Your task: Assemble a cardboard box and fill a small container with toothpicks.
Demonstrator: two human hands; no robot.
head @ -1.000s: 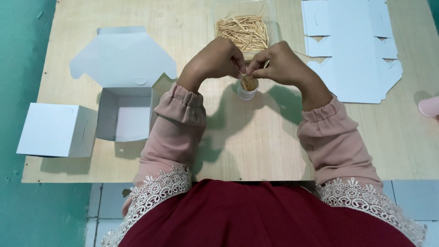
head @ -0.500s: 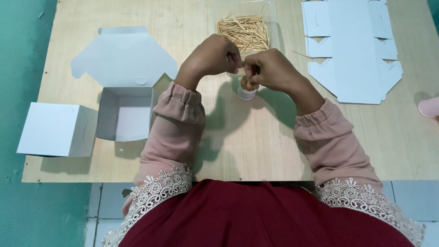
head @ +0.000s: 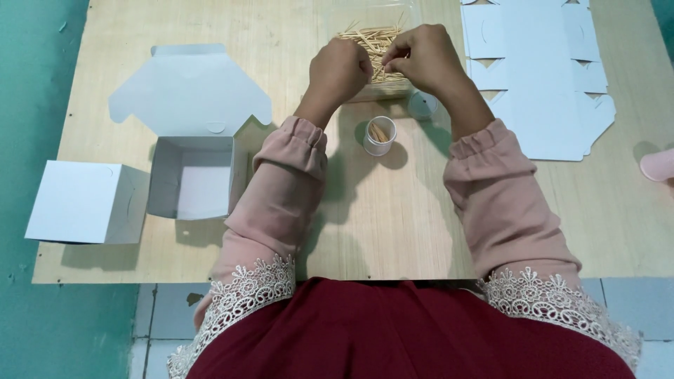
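A small white round cup [head: 379, 135] stands on the wooden table [head: 393, 217] with a few toothpicks in it. Behind it lies a clear tray of loose toothpicks [head: 371, 43]. My left hand [head: 340, 70] is closed in a fist at the tray's near edge. My right hand [head: 421, 57] sits beside it over the tray, fingertips pinched on several toothpicks. A small white lid [head: 422, 104] lies right of the cup, under my right wrist.
An open white box with its lid flap up [head: 191, 151] stands at the left, a closed white box [head: 86, 202] beside it at the table's edge. Flat white box blanks [head: 540, 77] are stacked at the right. A pink object [head: 658, 165] pokes in at the right edge.
Both hands left the cup and moved back to the toothpick tray. The cup now stands uncovered with toothpicks inside.
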